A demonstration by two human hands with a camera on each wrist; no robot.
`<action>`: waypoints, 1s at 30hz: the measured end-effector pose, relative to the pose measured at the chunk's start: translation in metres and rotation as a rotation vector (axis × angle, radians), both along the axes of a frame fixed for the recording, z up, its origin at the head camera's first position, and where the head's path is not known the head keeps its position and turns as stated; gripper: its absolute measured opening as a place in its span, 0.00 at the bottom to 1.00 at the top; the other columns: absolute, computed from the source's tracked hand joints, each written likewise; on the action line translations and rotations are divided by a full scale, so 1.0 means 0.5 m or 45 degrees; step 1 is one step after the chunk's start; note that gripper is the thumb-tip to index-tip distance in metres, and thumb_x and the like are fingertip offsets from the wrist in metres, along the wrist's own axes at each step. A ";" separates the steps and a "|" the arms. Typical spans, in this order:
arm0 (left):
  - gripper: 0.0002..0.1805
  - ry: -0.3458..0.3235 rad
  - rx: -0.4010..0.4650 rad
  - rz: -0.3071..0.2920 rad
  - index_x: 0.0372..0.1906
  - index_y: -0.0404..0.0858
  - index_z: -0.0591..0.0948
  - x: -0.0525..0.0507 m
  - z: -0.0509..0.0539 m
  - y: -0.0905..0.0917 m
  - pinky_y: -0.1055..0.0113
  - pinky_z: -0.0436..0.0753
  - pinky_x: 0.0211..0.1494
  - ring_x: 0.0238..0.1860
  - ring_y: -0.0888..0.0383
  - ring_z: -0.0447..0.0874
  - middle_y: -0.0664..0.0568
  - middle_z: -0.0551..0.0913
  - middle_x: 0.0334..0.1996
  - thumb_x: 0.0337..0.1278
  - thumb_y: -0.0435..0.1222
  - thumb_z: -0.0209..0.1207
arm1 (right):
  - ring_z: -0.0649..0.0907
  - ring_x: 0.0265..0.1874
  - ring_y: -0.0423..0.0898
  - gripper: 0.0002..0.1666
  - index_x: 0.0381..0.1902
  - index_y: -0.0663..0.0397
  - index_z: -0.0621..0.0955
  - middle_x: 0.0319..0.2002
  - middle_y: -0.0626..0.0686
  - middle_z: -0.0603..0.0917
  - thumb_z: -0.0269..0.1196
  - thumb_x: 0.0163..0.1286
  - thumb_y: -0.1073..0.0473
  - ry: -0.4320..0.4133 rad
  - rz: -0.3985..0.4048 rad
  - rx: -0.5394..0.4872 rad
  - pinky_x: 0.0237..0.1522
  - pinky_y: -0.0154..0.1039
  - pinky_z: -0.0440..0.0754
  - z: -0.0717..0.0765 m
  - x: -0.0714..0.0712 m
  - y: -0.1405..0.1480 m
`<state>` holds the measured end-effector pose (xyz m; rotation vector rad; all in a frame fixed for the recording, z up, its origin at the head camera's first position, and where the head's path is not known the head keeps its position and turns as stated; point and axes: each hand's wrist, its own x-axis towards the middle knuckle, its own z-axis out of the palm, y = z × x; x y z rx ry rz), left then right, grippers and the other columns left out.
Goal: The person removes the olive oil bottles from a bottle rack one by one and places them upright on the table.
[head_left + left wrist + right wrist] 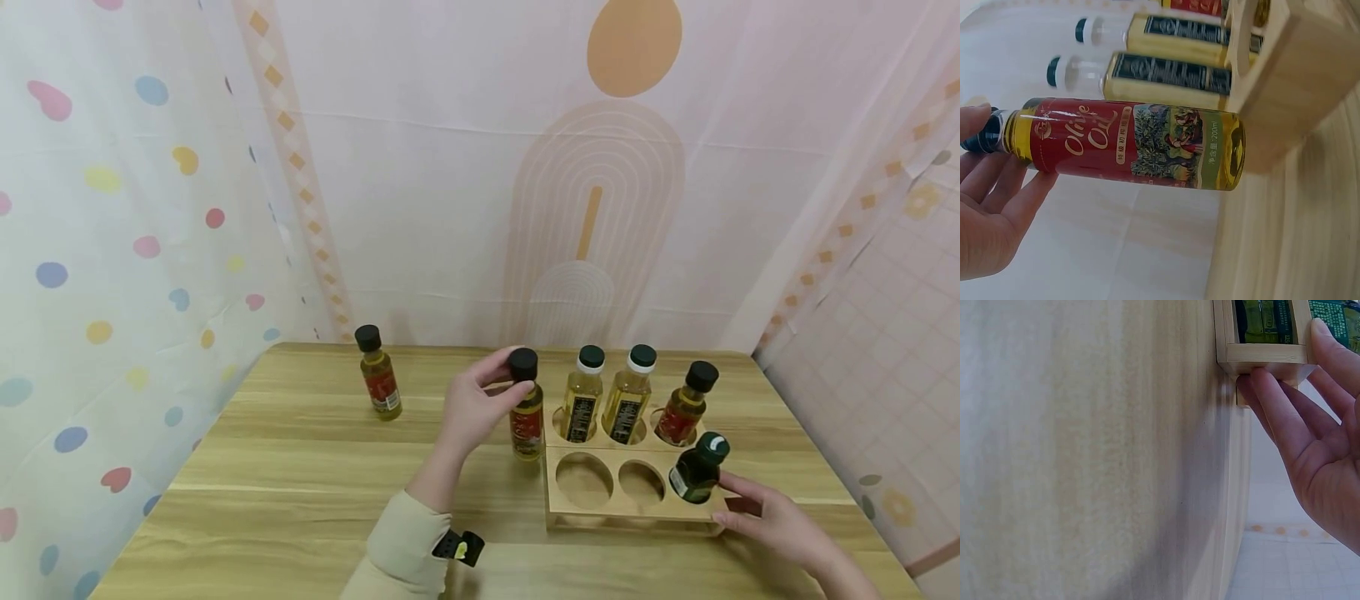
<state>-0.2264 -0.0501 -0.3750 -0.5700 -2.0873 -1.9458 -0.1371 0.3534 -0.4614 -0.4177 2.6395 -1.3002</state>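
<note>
My left hand [477, 404] holds an olive oil bottle [1129, 144] by its black cap and neck, just left of the wooden bottle rack [600, 521]. The bottle has a red label and hangs upright, its base seeming slightly above the table. At the rack's right end, my right hand [780, 521] grips the corner, thumb at the front and fingers along the side. Beside that hand, a dark green bottle [697, 471] stands tilted in a front hole. The back row bears two pale oil bottles [581, 404] and one red-label bottle [681, 408].
Another red-label olive oil bottle [381, 379] stands apart on the table, towards the back left. Two front-row holes [583, 481] of the rack hold no bottle. A patterned cloth [420, 208] hangs behind the table, with more cloth at both sides.
</note>
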 end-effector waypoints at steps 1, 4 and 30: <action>0.23 -0.004 -0.001 0.011 0.57 0.35 0.83 -0.001 -0.003 -0.007 0.59 0.84 0.50 0.48 0.48 0.85 0.41 0.86 0.46 0.53 0.28 0.70 | 0.78 0.42 0.25 0.38 0.62 0.89 0.63 0.59 0.85 0.65 0.65 0.70 0.61 0.002 -0.003 0.001 0.42 0.28 0.81 0.001 0.000 0.000; 0.23 -0.017 -0.009 0.040 0.57 0.36 0.83 -0.005 -0.012 -0.025 0.58 0.84 0.51 0.48 0.48 0.85 0.41 0.86 0.46 0.53 0.28 0.71 | 0.79 0.42 0.26 0.38 0.62 0.89 0.63 0.59 0.85 0.65 0.65 0.70 0.62 0.012 -0.007 0.004 0.42 0.27 0.80 0.002 0.000 -0.001; 0.23 -0.106 -0.069 0.393 0.58 0.35 0.83 -0.015 -0.061 -0.203 0.69 0.83 0.50 0.47 0.55 0.85 0.38 0.86 0.47 0.54 0.27 0.70 | 0.77 0.42 0.24 0.34 0.60 0.92 0.62 0.57 0.88 0.65 0.64 0.68 0.69 0.076 0.010 0.014 0.41 0.28 0.81 -0.003 0.003 -0.002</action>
